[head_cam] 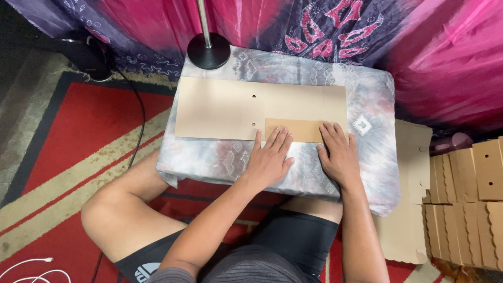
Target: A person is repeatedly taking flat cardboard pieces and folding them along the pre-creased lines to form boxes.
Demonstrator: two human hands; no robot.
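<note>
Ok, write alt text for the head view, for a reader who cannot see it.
Seen from above, a seated person presses the left hand and right hand flat on a folded flap at the near edge of a flat cardboard sheet, which lies on a cloth-covered low table. More cardboard pieces are stacked at right, over a red carpet.

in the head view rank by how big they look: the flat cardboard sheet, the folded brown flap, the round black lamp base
1. Cardboard sheet
2. Brown flap
3. Lamp base, which lies farther from the camera, so its spot below the flap is unsure.
</note>
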